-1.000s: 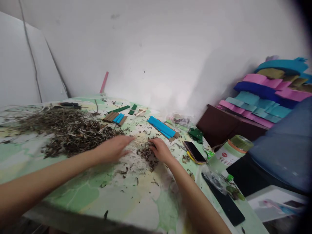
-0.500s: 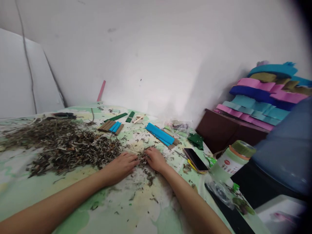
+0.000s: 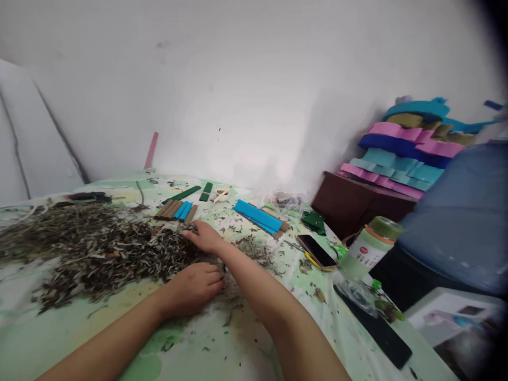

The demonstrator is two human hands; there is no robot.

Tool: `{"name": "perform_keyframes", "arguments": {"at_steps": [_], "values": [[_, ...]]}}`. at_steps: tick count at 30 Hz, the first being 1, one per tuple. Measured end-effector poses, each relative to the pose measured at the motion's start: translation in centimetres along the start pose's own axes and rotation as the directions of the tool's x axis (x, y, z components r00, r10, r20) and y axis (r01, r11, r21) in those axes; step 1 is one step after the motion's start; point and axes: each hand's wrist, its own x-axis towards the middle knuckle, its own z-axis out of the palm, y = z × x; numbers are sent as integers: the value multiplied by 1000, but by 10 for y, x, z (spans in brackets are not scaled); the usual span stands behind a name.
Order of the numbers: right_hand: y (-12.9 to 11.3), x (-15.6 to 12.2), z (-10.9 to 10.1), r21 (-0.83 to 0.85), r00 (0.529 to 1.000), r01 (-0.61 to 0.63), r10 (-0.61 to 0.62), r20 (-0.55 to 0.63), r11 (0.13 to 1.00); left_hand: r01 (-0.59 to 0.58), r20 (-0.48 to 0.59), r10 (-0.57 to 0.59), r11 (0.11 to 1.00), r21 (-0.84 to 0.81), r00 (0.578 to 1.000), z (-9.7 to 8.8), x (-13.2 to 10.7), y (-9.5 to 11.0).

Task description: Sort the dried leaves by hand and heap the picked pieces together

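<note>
A big heap of dry grey-brown leaves (image 3: 91, 246) covers the left half of a table with a green and cream patterned cloth (image 3: 222, 344). My left hand (image 3: 194, 288) lies palm down on the cloth at the heap's near right edge, fingers curled together, and whatever is under them is hidden. My right hand (image 3: 206, 237) reaches across to the heap's far right edge, fingers stretched flat on the leaves. A smaller scatter of crumbled leaves (image 3: 254, 247) lies just right of my right forearm.
Blue, brown and green paper sticks (image 3: 178, 210) and a blue bundle (image 3: 257, 216) lie behind the heap. A phone (image 3: 316, 251), a green-lidded jar (image 3: 367, 246) and a black strip (image 3: 377, 328) sit at the right. Coloured paper stacks (image 3: 405, 153) top a dark cabinet.
My right hand left the small leaf pile and moved left and away to the big heap's edge. My left hand drew back toward me. The camera swung slightly right.
</note>
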Motion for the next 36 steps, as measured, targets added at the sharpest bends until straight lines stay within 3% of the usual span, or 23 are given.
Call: {"name": "perform_keyframes", "arguments": {"at_steps": [3,6,9,11,14,18,21,25,28,32,36], "values": [[-9,-11,-16,98,993,57,-66,95,994,21,48,-20,1000,-19,999,-1,-2,-5],[6,-39,-47,93,1000,12,-15,27,996,132,80,-131,991,-9,988,-6,-4,-12],[47,-85,-78,-72,981,-188,184,-59,980,238,95,-236,971,-10,967,-12,-6,-19],[79,-125,-92,-255,940,-338,337,-49,906,285,95,-282,958,-19,955,-14,-7,-23],[114,-184,-99,-479,900,-358,433,51,802,328,97,-324,944,-27,941,-13,-9,-27],[120,-225,-89,-520,875,-338,466,133,784,354,98,-349,935,-37,932,-6,-13,-30],[107,-214,-70,-464,895,-315,422,145,828,355,100,-349,934,-47,932,-3,-17,-31],[89,-170,-45,-331,932,-266,329,152,905,358,73,-355,933,-38,932,-8,-19,-28],[84,-137,-44,-269,961,-229,261,89,936,324,70,-323,946,-6,944,-12,-18,-23],[82,-108,-50,-265,948,-314,314,-45,912,294,89,-293,956,8,952,-11,-16,-20],[54,-96,-36,-242,983,-168,180,28,955,352,33,-352,936,-8,936,-9,-20,-25]]}}
